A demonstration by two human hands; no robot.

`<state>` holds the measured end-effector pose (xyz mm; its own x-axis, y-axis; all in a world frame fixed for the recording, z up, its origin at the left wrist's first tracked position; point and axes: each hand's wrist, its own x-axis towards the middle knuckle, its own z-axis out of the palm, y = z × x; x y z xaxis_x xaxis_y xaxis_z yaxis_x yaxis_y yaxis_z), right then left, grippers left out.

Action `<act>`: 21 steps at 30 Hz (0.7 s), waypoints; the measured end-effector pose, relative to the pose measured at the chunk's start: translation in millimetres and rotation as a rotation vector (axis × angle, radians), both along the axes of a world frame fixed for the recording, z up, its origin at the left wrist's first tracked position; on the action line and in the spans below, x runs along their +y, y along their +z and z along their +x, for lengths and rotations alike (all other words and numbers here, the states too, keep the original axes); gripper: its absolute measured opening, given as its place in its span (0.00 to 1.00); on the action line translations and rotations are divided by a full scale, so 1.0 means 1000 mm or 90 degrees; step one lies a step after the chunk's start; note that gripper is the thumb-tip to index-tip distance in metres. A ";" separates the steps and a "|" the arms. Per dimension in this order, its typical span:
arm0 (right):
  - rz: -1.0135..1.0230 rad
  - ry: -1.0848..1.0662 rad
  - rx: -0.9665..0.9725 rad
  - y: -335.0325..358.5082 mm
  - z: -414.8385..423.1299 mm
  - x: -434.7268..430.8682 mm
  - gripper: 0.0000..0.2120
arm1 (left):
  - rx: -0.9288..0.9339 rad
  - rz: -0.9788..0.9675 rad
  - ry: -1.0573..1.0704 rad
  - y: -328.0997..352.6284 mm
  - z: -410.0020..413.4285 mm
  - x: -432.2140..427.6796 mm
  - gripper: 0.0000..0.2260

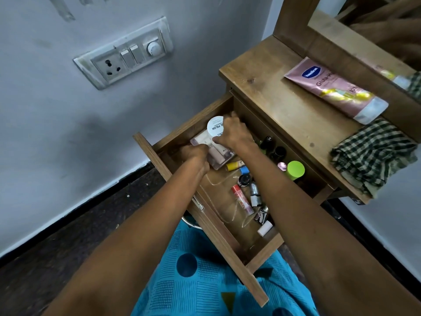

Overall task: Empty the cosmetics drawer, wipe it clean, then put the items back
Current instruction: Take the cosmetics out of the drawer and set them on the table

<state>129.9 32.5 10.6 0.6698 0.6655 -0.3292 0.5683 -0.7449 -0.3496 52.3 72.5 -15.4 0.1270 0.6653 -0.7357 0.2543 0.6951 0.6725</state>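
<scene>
Right-hand fingers (235,121) round white tub (215,126), left hand (195,154) gripping pink case (222,156)

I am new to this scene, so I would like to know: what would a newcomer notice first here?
Both hands are in the open drawer: the right hand grips a white tub, and the left hand holds a pink box beside it, at the end near the wall. A bright green cap stands out at the drawer's back. On the tabletop lie a pink tube and a checked cloth.
</scene>
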 end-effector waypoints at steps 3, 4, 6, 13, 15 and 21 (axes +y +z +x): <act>0.007 -0.006 0.008 0.000 0.001 0.001 0.32 | -0.057 -0.024 0.023 0.009 -0.002 -0.004 0.15; 0.010 -0.009 0.010 0.000 0.001 0.001 0.32 | -0.069 -0.031 0.029 0.011 -0.004 -0.004 0.16; 0.020 -0.018 0.019 0.000 0.003 0.001 0.32 | -0.087 -0.051 0.043 0.015 -0.006 -0.003 0.18; 0.055 -0.058 0.061 0.005 0.004 -0.001 0.32 | -0.090 -0.099 0.050 0.031 -0.009 -0.001 0.14; 0.075 -0.069 0.064 0.007 0.001 -0.002 0.31 | -0.087 -0.107 0.046 0.033 -0.010 0.000 0.07; 0.126 -0.053 0.040 0.020 -0.013 -0.007 0.31 | -0.085 -0.043 0.067 0.044 -0.024 0.000 0.10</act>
<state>116.4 25.4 30.8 0.7071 0.6652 -0.2396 0.4810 -0.7010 -0.5266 28.5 72.5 28.3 0.1582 0.6302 -0.7601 0.0896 0.7575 0.6467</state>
